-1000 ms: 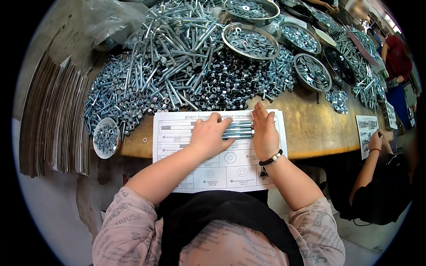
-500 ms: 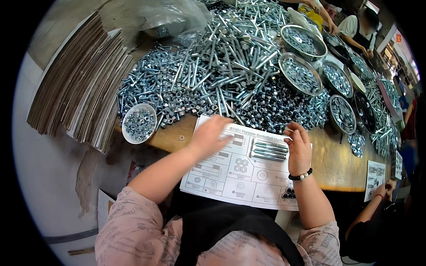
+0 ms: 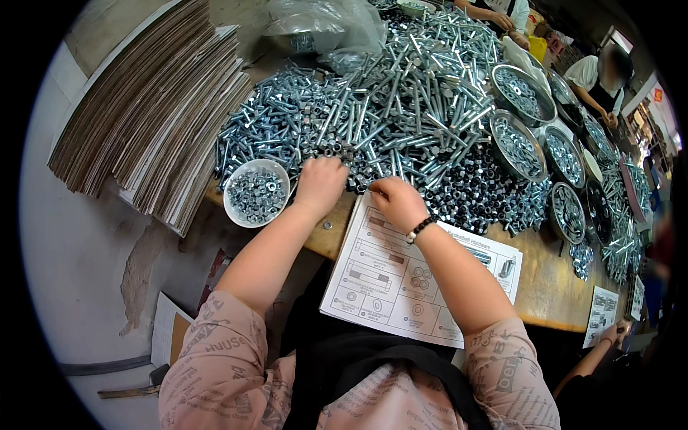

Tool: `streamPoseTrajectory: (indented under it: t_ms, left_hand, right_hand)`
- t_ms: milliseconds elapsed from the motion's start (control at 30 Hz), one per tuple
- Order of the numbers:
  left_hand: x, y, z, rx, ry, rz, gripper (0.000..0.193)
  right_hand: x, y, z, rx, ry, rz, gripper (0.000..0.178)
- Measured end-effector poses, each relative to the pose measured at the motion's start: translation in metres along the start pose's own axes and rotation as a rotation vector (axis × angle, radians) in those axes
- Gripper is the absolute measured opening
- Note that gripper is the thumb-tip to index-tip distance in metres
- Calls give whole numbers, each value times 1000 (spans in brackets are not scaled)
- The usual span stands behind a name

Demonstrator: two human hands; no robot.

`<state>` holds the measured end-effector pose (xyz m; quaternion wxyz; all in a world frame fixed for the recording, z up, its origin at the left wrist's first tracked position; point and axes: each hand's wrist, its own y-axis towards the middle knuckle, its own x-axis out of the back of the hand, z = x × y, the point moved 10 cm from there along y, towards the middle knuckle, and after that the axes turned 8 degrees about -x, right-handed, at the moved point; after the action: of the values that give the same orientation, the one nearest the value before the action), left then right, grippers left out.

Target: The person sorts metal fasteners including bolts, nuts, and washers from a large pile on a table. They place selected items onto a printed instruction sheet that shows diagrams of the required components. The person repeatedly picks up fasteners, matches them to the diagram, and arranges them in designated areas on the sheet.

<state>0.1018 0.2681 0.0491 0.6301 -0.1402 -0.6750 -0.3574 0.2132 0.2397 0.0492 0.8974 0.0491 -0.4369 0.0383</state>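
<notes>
My left hand (image 3: 320,188) reaches the near edge of the pile, fingers curled down among silver hex nuts (image 3: 331,147); its fingertips are hidden. To its right my right hand (image 3: 398,203), with a beaded bracelet (image 3: 421,229), is closed in a pinch above the top left corner of a printed hardware sheet (image 3: 387,312). Whatever the pinch holds is too small to make out. Under my right forearm, silver bolts (image 3: 479,254) lie on the sheet, partly covered. Black nuts (image 3: 469,192) form the pile's front edge beyond my right hand.
A white bowl of nuts (image 3: 256,193) stands left of my left hand. Cardboard sheets (image 3: 150,93) are stacked at far left. Bolts (image 3: 408,93) heap up ahead, and metal bowls of washers (image 3: 517,145) stand right. Co-workers' hands (image 3: 609,118) show at far right. One nut (image 3: 327,225) lies on the table.
My right hand has moved left from beside the bolts to the sheet's top left corner and closed. My left hand has gone from over the sheet to the nuts. The view has shifted.
</notes>
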Motion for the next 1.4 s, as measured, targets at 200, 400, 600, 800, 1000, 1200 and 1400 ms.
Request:
streamPoseTrajectory:
  t_ms: [200,400,600,800,1000,1200,1400]
  left_hand:
    - [4,-37,-11,-76,-183,-82,25]
    - [17,-74,2,134,-375,-83,25]
    - [9,-102,12,415,-378,55,32]
    - [5,-81,3,352,-469,-19,34]
    - [0,-84,10,328,-436,-60,28]
    - [8,-94,12,367,-535,-58,34]
    - [-2,-85,6,328,-452,18,35]
  right_hand:
    - [-16,22,18,70,-226,32,15]
    - [-46,28,50,108,-532,147,18]
    - [-76,30,56,142,-570,230,15]
    - [-67,28,58,205,-569,178,15]
    - [-82,36,54,127,-698,302,18]
    - [-88,35,63,222,-748,430,17]
    - [-61,37,67,296,-573,383,19]
